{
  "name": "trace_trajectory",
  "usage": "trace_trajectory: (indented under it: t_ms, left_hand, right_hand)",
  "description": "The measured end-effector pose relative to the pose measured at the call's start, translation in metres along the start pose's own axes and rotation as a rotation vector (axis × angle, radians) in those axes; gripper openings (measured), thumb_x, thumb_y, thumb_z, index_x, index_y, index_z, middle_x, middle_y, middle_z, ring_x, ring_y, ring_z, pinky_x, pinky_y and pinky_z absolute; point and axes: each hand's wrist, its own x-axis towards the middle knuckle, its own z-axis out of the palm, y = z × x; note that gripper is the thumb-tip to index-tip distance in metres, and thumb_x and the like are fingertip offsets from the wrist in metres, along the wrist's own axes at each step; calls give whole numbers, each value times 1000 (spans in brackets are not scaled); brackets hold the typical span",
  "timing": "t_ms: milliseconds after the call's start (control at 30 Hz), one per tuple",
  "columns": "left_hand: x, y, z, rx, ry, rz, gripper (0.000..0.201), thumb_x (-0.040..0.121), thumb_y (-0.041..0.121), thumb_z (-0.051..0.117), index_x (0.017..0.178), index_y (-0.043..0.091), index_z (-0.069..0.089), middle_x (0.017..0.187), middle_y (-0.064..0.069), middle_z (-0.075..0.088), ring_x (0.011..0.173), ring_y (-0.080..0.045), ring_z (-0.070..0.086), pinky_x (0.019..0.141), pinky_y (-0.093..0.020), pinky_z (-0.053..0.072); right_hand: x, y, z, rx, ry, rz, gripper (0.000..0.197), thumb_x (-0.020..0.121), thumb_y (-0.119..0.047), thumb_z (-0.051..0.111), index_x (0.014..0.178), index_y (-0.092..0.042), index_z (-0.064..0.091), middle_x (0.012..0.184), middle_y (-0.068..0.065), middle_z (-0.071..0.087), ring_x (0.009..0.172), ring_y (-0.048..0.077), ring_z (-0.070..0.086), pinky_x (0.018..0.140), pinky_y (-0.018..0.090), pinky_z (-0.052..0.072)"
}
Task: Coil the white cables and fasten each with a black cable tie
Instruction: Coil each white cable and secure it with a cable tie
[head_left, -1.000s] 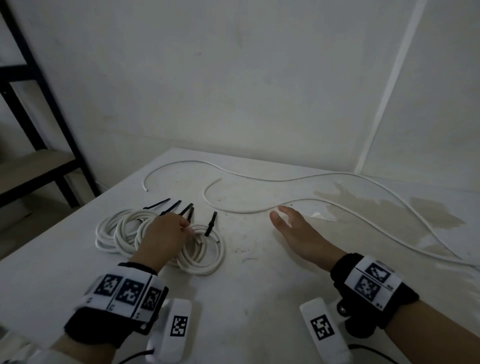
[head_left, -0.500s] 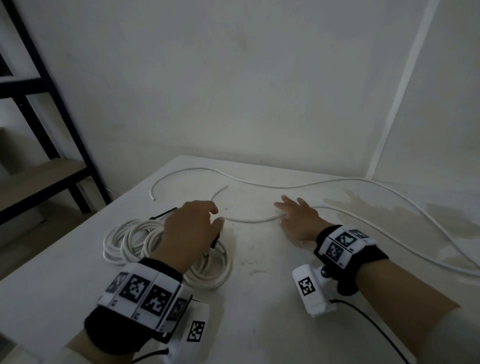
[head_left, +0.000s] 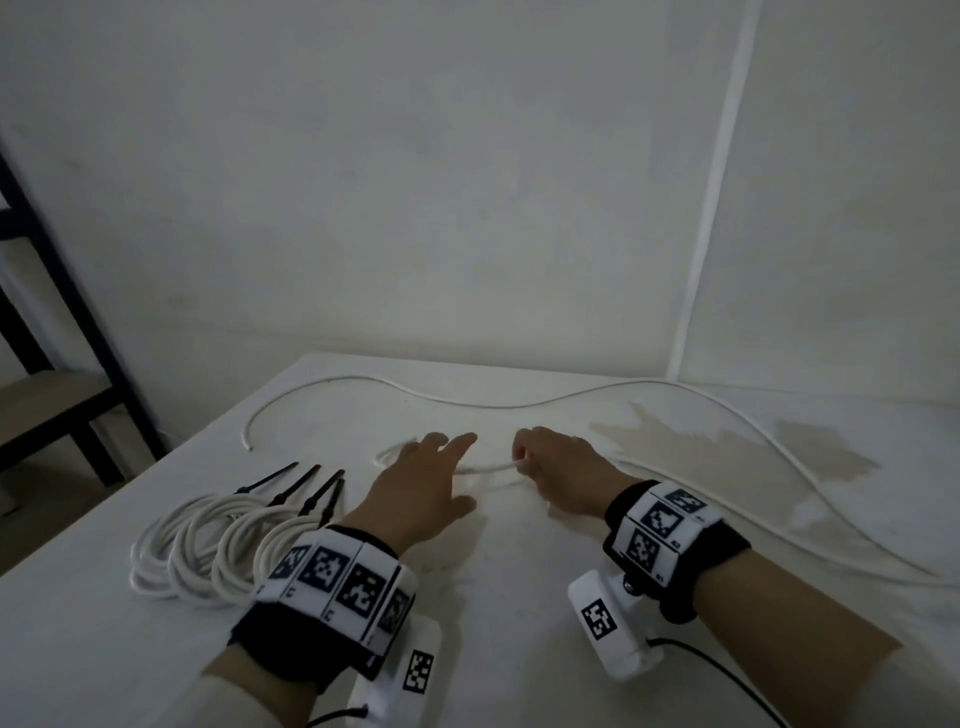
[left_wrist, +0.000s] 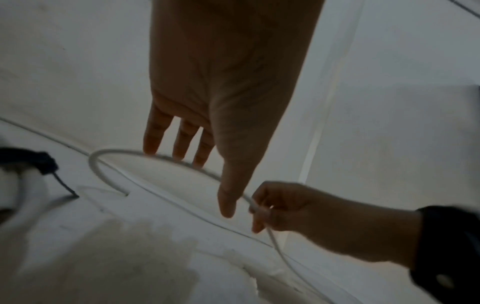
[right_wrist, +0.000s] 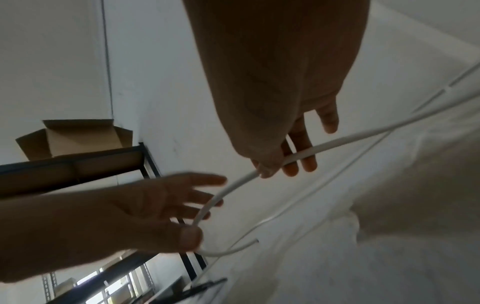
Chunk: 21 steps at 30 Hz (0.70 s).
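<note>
A loose white cable (head_left: 488, 467) lies across the middle of the white table (head_left: 509, 639). My right hand (head_left: 522, 460) pinches it between thumb and fingers a little above the table, as the right wrist view shows for the same cable (right_wrist: 337, 142) and hand (right_wrist: 265, 170). My left hand (head_left: 441, 462) hovers just left of it with fingers straight and spread over the cable's curved free end (left_wrist: 103, 153), holding nothing. Several coiled white cables (head_left: 208, 551) with black ties (head_left: 298, 483) lie at the left. A second loose cable (head_left: 467, 404) runs along the back.
A black metal shelf rack (head_left: 78, 332) stands left of the table, with an open cardboard box (right_wrist: 72, 137) on it. A brownish stain (head_left: 701, 441) marks the table's right side. White walls close off the back and right.
My left hand has left the coils and moved right over the loose cable's end. My right hand has curled round that cable and raised it slightly. The coils and ties now lie uncovered.
</note>
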Motion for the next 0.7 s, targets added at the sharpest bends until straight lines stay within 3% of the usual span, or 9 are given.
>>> trace_trajectory:
  t_ms: [67, 133, 200, 267, 333, 467, 633, 700]
  left_hand:
    - [9, 5, 6, 40, -29, -1, 55, 94, 36, 48, 143, 25, 26, 148, 0, 31, 136, -21, 29, 108, -39, 28]
    - [17, 13, 7, 80, 56, 0, 31, 98, 34, 37, 125, 21, 44, 134, -2, 48, 126, -23, 43, 105, -41, 28]
    - [22, 18, 6, 20, 156, 19, 24, 101, 30, 29, 100, 16, 48, 112, -6, 61, 105, -27, 56, 94, -38, 35]
    - [25, 21, 2, -100, 209, 59, 27, 100, 31, 30, 88, 13, 46, 95, -9, 65, 86, -30, 59, 76, -35, 40]
    - [24, 22, -2, -219, 253, 99, 32, 99, 34, 33, 87, 11, 51, 87, -6, 66, 78, -27, 59, 69, -34, 42]
    - [24, 27, -6, -346, 318, 164, 28, 98, 28, 37, 86, 11, 56, 84, -8, 67, 80, -28, 61, 73, -38, 46]
    - [23, 35, -7, -385, 322, 196, 33, 97, 30, 40, 86, 4, 56, 84, -17, 64, 80, -32, 60, 72, -42, 47]
    - [22, 38, -6, -405, 302, 199, 30, 97, 29, 40, 82, 8, 56, 84, -15, 64, 80, -30, 59, 70, -35, 45]
  right_hand:
    - [-11, 5, -16, 69, 75, -14, 13, 98, -18, 40, 104, -13, 50, 95, -1, 44, 83, 16, 43, 75, 27, 32]
    - [-22, 13, -34, 125, 158, -25, 14, 97, -18, 41, 103, -11, 52, 95, -1, 44, 85, 17, 44, 75, 29, 34]
    - [-31, 24, -51, 165, 250, -35, 15, 97, -17, 42, 103, -9, 53, 95, 1, 45, 86, 18, 44, 77, 32, 35]
    - [-40, 37, -66, 186, 344, -51, 16, 96, -16, 44, 101, -5, 55, 94, 4, 46, 85, 18, 44, 75, 32, 35]
    - [-49, 49, -78, 194, 422, -64, 16, 95, -14, 45, 99, -3, 56, 92, 6, 47, 83, 19, 45, 73, 29, 33]
    - [-65, 69, -98, 175, 523, -37, 15, 95, -12, 45, 95, -3, 56, 89, 9, 49, 80, 22, 46, 67, 26, 30]
    - [-84, 83, -110, 170, 611, -5, 12, 95, -13, 46, 94, -5, 56, 89, 10, 53, 78, 25, 49, 71, 30, 36]
    - [-90, 86, -113, 176, 648, -2, 11, 95, -11, 47, 92, -5, 56, 85, 6, 53, 75, 23, 48, 69, 27, 37]
